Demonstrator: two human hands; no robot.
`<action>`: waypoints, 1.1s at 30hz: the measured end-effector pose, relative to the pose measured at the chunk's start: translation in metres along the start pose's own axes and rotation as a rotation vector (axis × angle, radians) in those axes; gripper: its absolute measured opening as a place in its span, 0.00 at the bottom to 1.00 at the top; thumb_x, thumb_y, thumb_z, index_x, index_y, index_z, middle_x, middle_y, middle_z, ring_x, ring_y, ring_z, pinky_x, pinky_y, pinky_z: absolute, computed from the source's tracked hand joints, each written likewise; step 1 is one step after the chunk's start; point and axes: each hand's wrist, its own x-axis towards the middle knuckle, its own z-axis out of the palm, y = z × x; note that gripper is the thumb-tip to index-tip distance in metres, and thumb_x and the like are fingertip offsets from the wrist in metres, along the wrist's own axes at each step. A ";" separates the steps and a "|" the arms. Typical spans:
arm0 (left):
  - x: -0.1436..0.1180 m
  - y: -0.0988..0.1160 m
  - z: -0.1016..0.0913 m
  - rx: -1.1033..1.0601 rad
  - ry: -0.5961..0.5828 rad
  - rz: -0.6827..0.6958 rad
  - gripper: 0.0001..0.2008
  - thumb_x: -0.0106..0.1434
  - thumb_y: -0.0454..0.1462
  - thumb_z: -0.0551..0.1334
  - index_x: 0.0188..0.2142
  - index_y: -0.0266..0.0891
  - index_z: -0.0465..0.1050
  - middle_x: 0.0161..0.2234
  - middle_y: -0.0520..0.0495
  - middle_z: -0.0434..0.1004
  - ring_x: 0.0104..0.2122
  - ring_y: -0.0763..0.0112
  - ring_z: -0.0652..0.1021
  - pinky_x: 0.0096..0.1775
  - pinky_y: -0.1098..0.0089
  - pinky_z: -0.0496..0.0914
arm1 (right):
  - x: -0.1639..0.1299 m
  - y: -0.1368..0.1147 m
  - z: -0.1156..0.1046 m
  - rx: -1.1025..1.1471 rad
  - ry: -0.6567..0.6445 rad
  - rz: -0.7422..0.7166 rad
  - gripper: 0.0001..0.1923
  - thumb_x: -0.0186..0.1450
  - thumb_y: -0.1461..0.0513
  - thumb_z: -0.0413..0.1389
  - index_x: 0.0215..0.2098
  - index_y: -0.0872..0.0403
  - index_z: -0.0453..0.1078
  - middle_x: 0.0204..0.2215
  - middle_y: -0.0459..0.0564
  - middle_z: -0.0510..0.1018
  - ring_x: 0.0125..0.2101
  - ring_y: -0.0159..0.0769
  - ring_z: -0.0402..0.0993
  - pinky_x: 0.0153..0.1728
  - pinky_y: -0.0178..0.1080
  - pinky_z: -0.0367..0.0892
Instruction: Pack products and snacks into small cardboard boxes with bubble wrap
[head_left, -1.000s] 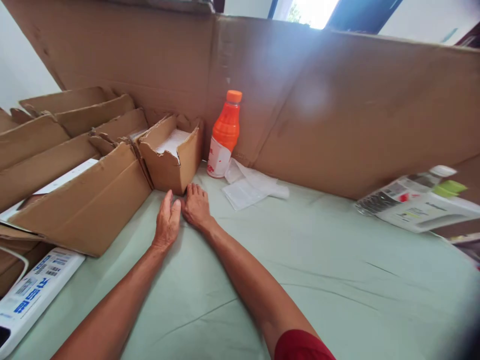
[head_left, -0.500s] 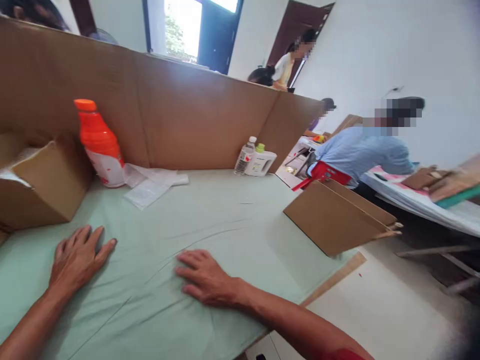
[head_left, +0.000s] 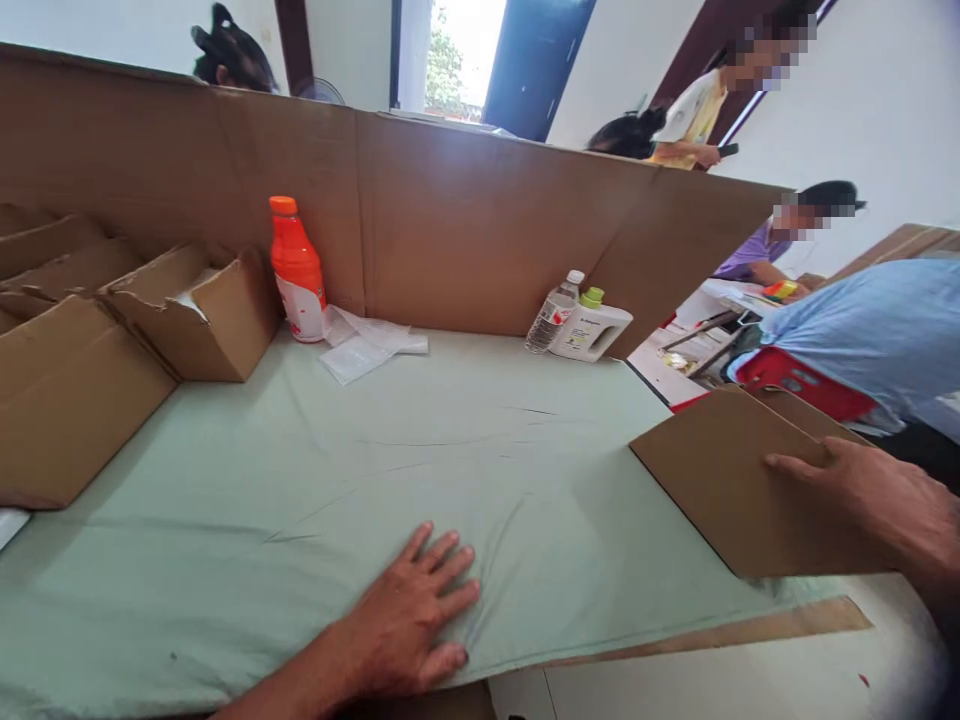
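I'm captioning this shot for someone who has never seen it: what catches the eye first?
The orange bottle stands out at the back left, against the tall cardboard wall. In front, the left hand lies flat on the pale green cloth, while the right hand grips a cardboard box at the right edge.

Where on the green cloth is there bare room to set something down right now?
The widest bare patch is the cloth's middle, between the left hand, the white papers and the folded box under the right hand. It is crowded along the left, where open cartons line up, and at the back wall by the orange bottle and the clear bottle.
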 end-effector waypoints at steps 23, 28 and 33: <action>-0.108 -0.098 -0.047 -0.459 0.749 -0.597 0.55 0.55 0.55 0.69 0.73 0.45 0.43 0.71 0.33 0.54 0.67 0.40 0.62 0.64 0.44 0.62 | -0.117 -0.310 -0.075 0.989 0.155 -0.469 0.14 0.71 0.51 0.53 0.46 0.46 0.75 0.45 0.52 0.82 0.45 0.46 0.79 0.48 0.50 0.71; -0.095 -0.102 -0.047 -0.519 0.722 -0.555 0.53 0.54 0.54 0.70 0.72 0.43 0.49 0.68 0.33 0.60 0.66 0.42 0.65 0.61 0.47 0.67 | -0.148 -0.307 0.022 1.239 -0.414 -0.189 0.21 0.70 0.46 0.49 0.44 0.47 0.78 0.38 0.52 0.83 0.38 0.46 0.79 0.36 0.45 0.76; -0.080 -0.126 -0.067 -0.490 0.781 -0.647 0.31 0.48 0.54 0.70 0.48 0.40 0.77 0.46 0.39 0.83 0.45 0.44 0.82 0.45 0.50 0.79 | -0.189 -0.361 0.032 1.386 -0.612 -0.211 0.24 0.70 0.45 0.47 0.44 0.50 0.78 0.39 0.54 0.82 0.44 0.49 0.77 0.44 0.47 0.75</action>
